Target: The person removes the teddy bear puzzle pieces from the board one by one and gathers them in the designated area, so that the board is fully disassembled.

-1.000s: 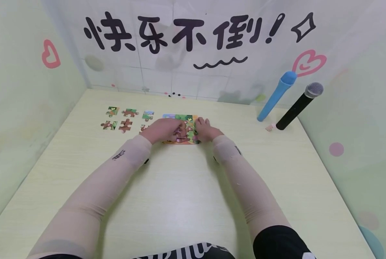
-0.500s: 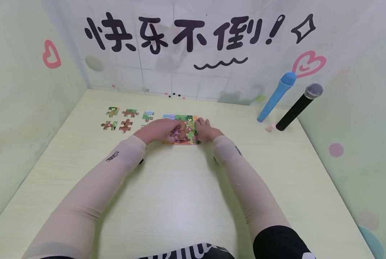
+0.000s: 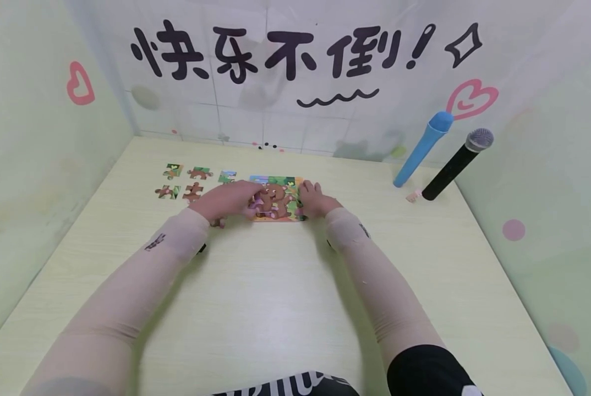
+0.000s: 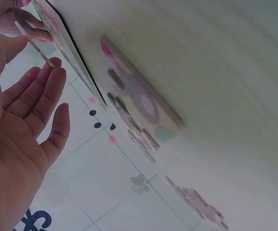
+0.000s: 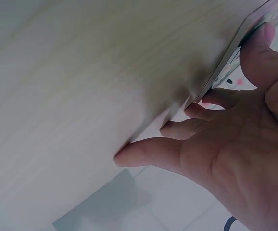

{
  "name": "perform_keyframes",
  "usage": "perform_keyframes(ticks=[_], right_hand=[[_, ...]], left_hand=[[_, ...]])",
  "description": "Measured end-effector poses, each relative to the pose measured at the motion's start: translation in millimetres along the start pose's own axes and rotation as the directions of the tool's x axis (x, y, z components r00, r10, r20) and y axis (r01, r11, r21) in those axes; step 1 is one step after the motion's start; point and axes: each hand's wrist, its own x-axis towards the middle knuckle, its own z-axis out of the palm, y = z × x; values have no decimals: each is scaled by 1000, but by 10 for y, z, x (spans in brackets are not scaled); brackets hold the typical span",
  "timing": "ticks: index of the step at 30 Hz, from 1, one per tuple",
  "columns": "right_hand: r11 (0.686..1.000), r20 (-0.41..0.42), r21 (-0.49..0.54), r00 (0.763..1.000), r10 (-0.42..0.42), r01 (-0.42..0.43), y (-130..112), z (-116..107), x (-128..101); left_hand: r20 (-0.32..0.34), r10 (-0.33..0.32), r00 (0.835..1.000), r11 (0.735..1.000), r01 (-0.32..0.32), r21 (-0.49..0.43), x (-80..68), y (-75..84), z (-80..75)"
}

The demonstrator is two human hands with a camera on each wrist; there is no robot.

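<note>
— Surface (image 3: 275, 308) first: what does it carry?

— Pale wood-grain, boxed in by light walls; the back wall has big black lettering (image 3: 266, 52). Two microphones lean in the far right corner, a blue one (image 3: 422, 148) and a black one (image 3: 456, 163) beside it.

— And the puzzle?

— Puzzle board (image 3: 277, 199) lies flat near the middle of the far half, showing a brown cartoon bear. Loose pieces (image 3: 186, 181) sit in two rows just to its left, apart from one another.

— Where are the hands?

— Left hand (image 3: 226, 199) rests at the board's left edge. In the left wrist view, the left hand's fingers (image 4: 43, 94) are nearly straight, and a thin puzzle piece (image 4: 33, 44) is pinched between thumb and fingertips, just beside the board's edge.

— The right one?

— Right hand (image 3: 312, 201) is at the board's right edge. From the right wrist view, its thumb presses on the board's rim, the other fingers (image 5: 177, 129) are loosely bent with tips touching the surface beside it. It holds the board in place rather than gripping anything.
</note>
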Motion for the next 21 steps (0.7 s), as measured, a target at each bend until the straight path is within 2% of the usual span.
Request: perform_keyframes(ticks=[5,10,21], right_hand=[[1000,-7,2,1000,-3,3,22,7,7],[1000,-13,-3,1000,0,0,16,2,-7],[1000,-17,-9,1000,2,-3,-15,-9,-50]], left_hand=[[7,-10,1000,1000,10,22,-88,-35,-56],[32,-56,998,998,57,-2,-183,-102,-91],[2,-99,995,995,99,-4,-426,-319,-125]])
